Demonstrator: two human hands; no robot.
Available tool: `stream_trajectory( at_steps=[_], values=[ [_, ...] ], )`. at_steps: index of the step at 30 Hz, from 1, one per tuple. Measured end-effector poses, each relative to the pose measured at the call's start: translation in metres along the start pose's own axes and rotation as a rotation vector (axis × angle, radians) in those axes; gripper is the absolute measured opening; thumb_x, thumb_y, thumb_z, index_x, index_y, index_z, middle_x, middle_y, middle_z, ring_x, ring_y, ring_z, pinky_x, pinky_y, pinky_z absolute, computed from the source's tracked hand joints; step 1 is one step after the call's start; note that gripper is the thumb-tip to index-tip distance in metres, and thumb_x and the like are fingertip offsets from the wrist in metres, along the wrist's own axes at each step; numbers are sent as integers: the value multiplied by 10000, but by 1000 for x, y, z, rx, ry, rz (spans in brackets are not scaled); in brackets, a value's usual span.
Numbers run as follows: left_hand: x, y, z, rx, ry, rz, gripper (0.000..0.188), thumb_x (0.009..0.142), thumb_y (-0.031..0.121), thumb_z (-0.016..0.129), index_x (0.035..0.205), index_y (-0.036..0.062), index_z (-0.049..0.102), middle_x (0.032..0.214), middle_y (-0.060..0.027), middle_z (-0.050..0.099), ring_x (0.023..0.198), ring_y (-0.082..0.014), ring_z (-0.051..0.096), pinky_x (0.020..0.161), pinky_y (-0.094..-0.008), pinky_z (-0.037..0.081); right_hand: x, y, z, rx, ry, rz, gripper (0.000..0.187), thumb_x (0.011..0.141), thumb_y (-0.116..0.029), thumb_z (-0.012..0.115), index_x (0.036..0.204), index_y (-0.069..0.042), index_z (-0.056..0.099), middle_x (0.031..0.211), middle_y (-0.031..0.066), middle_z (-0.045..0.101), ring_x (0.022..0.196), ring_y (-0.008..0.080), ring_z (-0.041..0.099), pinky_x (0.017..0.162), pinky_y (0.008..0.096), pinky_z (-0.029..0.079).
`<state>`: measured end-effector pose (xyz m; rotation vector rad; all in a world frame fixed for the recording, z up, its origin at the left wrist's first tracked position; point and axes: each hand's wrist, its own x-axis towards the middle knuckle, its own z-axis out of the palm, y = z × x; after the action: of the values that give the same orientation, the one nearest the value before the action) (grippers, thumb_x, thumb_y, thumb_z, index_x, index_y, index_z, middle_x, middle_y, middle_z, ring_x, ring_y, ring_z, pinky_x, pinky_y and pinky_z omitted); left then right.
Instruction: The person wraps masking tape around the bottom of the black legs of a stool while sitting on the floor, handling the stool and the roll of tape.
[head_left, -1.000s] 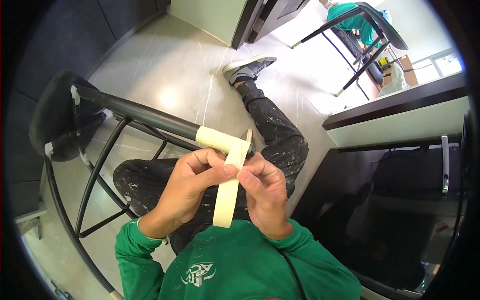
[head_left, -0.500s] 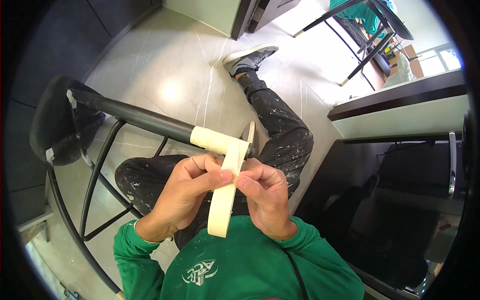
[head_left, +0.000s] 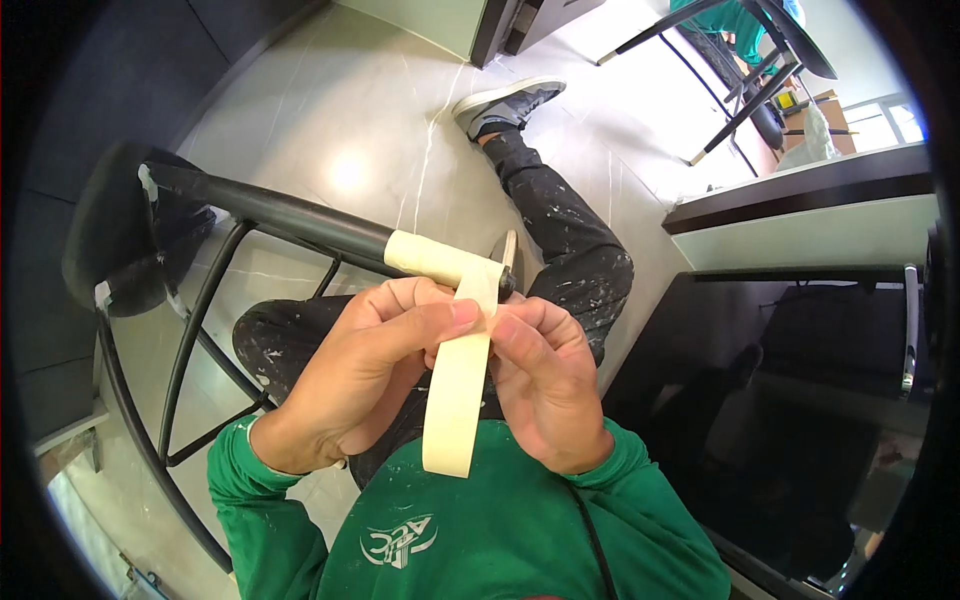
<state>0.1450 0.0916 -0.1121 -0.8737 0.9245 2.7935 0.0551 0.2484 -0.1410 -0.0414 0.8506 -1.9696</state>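
Note:
A black stool lies tipped over, its seat (head_left: 115,235) at the left and one thick leg (head_left: 300,225) reaching toward me. Pale yellow masking tape (head_left: 435,257) is wrapped round the end of that leg. From the wrap a loose strip of masking tape (head_left: 455,405) hangs down toward my chest. My left hand (head_left: 355,370) is closed, pinching the strip's left edge between thumb and fingers just below the leg end. Opposite it, my right hand (head_left: 548,380) pinches the right edge, thumb near the other thumb. Their curled fingers are partly hidden behind the strip.
My paint-spattered legs (head_left: 570,230) are bent on the marble-look floor (head_left: 350,110). At right stands a glossy black panel (head_left: 750,420) with a metal handle (head_left: 910,330). Dark cabinets (head_left: 100,80) line the left. Another stool (head_left: 745,120) and a person in green (head_left: 705,15) are at top right.
Both hands still pinch the strip near the leg end. The strip has turned to show its face more broadly. The view has shifted slightly.

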Motion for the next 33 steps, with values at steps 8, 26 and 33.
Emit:
stream_trajectory(
  at_steps=[8, 26, 33],
  values=[
    [-3, 2, 3, -17, 17, -31, 177, 979, 202, 708, 862, 74, 672, 865, 0, 659, 810, -83, 586, 782, -264, 465, -3, -1, 2, 18, 25, 36, 129, 980, -39, 689, 1088, 16, 732, 1055, 45, 718, 989, 100, 651, 927, 272, 505],
    [7, -22, -25, 8, -48, -21, 128, 959, 110, 724, 849, 66, 678, 935, -14, 644, 898, -107, 624, 851, -291, 503, -10, 13, -15, -151, 89, 7, 86, 933, 2, 736, 1012, 30, 758, 866, -38, 592, 817, 47, 566, 757, 217, 453],
    [19, -29, -39, 148, -73, 73, 113, 939, 89, 750, 857, 47, 685, 973, -37, 689, 907, -106, 648, 873, -288, 511, -1, 22, -24, -222, 75, -110, 69, 936, -23, 744, 974, 34, 745, 880, -10, 605, 812, 45, 563, 747, 214, 444]
  ],
)
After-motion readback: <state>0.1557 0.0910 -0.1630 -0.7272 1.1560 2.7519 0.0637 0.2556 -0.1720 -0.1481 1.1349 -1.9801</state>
